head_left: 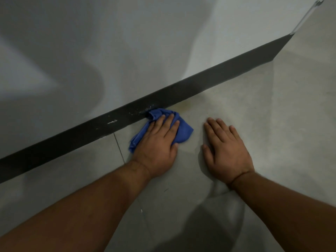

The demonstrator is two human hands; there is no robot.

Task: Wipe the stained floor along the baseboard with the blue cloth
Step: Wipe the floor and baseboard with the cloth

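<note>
On the pale grey tiled floor (254,110), beside the dark baseboard (209,82), my left hand (156,148) presses a crumpled blue cloth (183,131) flat; my right hand (227,151) rests palm-down nearby.

The baseboard (181,93) runs along the foot of the wall (127,42), slanting from near left to far right, with the floor (272,124) on its near side. The cloth (183,130) lies on the floor, its far edge touching the baseboard, and the left hand (156,144) rests flat on its near part. The right hand (227,151) lies flat on the floor, right of the cloth and apart from it; a tile joint (119,147) runs from the baseboard toward the near side, just left of the cloth.
</note>
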